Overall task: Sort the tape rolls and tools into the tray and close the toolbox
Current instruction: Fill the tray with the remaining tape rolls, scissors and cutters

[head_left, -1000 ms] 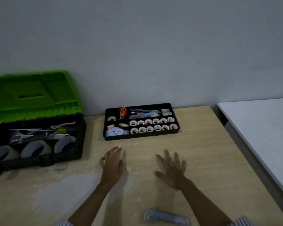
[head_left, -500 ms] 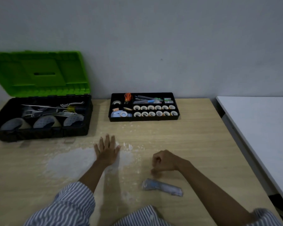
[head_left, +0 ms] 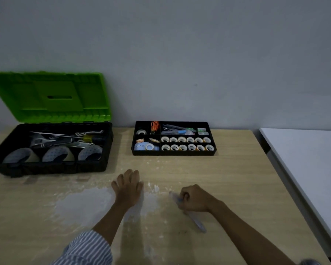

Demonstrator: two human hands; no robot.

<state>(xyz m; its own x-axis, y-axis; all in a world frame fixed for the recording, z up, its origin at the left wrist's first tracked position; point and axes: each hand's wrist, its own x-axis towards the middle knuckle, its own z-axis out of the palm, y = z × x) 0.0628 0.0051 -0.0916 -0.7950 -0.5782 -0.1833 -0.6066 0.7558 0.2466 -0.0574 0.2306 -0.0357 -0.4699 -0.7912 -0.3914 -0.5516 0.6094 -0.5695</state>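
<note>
A black toolbox (head_left: 52, 168) with its green lid (head_left: 52, 96) raised stands at the back left, holding metal tools (head_left: 65, 139) and three big tape rolls (head_left: 57, 153). To its right lies a black divided tray (head_left: 173, 153) with two rows of small tape rolls (head_left: 185, 144), orange-handled scissors (head_left: 154, 126) and other small tools. My left hand (head_left: 128, 188) rests flat on the table, fingers together. My right hand (head_left: 194, 199) is closed around a bluish clear packet-like object (head_left: 196, 221) that sticks out on both sides of the fist.
The wooden table (head_left: 237, 188) has a whitish powdery patch (head_left: 80, 205) under and left of my left hand. A white table (head_left: 310, 159) stands close on the right, with a narrow gap between. A grey wall runs behind.
My right hand went from spread flat to a fist and now grips the bluish object that lay near the front edge. The left hand stayed on the table. The view pulled back.
</note>
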